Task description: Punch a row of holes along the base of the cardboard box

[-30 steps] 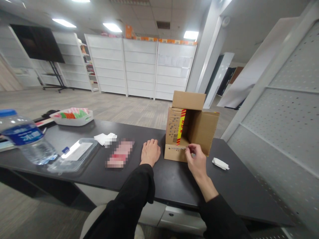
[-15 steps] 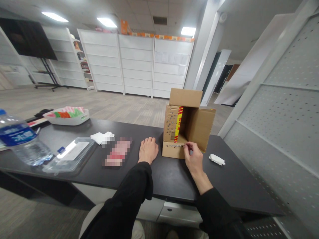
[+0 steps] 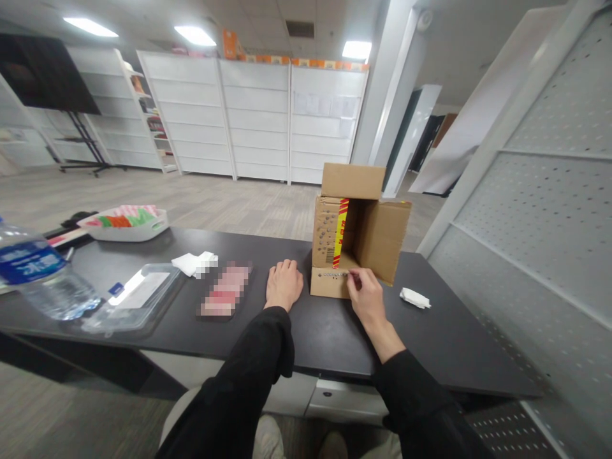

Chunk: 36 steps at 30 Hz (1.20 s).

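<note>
A cardboard box [image 3: 352,182] stands on its side on the dark table, its flaps spread and its mouth facing me. Across the lower front flap runs a row of small, shiny stud-like pieces [image 3: 333,275]. At the right end of that row, the fingertips of my right hand [image 3: 368,301] are pinched together against the flap; whatever is between them is too small or hidden to name. More small round dots cover the left flap [image 3: 326,226], beside a yellow and red tape strip. My left hand [image 3: 284,285] lies palm down on the table, left of the box, holding nothing.
A white folded tissue [image 3: 415,298] lies right of the box. To the left are a blurred-out phone-like object [image 3: 225,290], crumpled tissue [image 3: 194,262], a clear plastic case [image 3: 136,296], a water bottle [image 3: 41,274] and a white basket [image 3: 124,233]. A perforated panel [image 3: 540,191] borders the right side.
My right hand stays pinched at the row's right end on the lower flap, with only a slight shift. The left hand rests in the same place. The camera view has moved slightly.
</note>
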Available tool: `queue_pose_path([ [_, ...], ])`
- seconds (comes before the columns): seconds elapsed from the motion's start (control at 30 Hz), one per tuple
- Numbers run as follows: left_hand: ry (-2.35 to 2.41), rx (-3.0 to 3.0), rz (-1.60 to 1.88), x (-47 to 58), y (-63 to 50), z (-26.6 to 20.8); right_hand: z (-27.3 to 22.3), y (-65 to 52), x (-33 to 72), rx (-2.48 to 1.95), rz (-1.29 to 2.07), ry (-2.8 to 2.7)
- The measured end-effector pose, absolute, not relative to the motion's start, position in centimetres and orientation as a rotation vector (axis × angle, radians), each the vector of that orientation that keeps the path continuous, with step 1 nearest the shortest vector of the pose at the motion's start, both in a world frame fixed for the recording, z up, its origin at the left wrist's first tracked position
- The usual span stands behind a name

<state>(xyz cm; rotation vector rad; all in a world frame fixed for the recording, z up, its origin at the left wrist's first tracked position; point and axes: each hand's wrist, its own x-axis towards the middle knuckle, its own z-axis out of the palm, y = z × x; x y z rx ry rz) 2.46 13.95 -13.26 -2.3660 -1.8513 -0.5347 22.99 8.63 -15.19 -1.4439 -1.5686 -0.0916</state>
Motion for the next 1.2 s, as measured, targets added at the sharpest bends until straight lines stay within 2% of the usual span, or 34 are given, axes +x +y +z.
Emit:
queue_pose_path([
  [1.2, -1.858, -2.372, -0.535, 2.4, 14.0, -13.3, -14.4, 7.8, 21.7, -1.595, -0.304, -1.780],
])
